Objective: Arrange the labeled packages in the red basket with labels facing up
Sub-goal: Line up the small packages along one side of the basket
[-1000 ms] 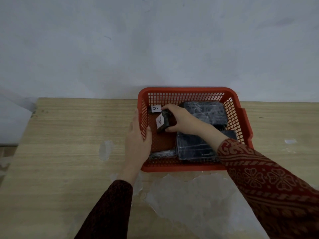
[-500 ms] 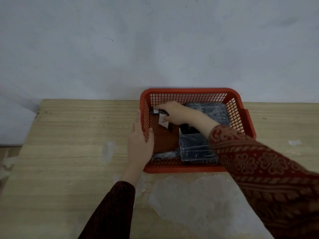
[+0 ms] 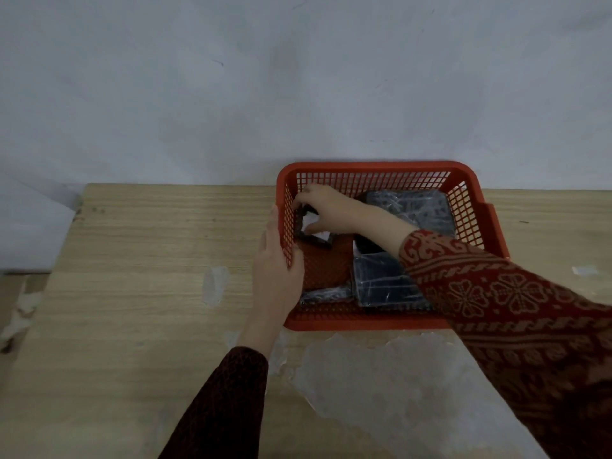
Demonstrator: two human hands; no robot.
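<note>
A red basket (image 3: 371, 321) stands on the wooden table against the wall. In its far left corner my right hand (image 3: 326, 208) grips a small black package (image 3: 313, 235) whose white label shows partly under the fingers. My left hand (image 3: 276, 270) clasps the basket's left wall, thumb inside, fingers outside. A large black wrapped package (image 3: 414, 207) lies at the back right. Another black package (image 3: 384, 286) lies at the front middle, and a thin dark one (image 3: 326, 294) lies along the front left.
The wooden table (image 3: 149, 293) has torn pale patches of peeled surface (image 3: 381, 385) in front of the basket and a small one (image 3: 215, 283) to its left. A grey wall rises right behind the basket. The table's left edge drops off at the far left.
My right hand has moved the small labeled package from the basket's middle left back into the far left corner and lowered it. The left hand kept its hold on the basket wall.
</note>
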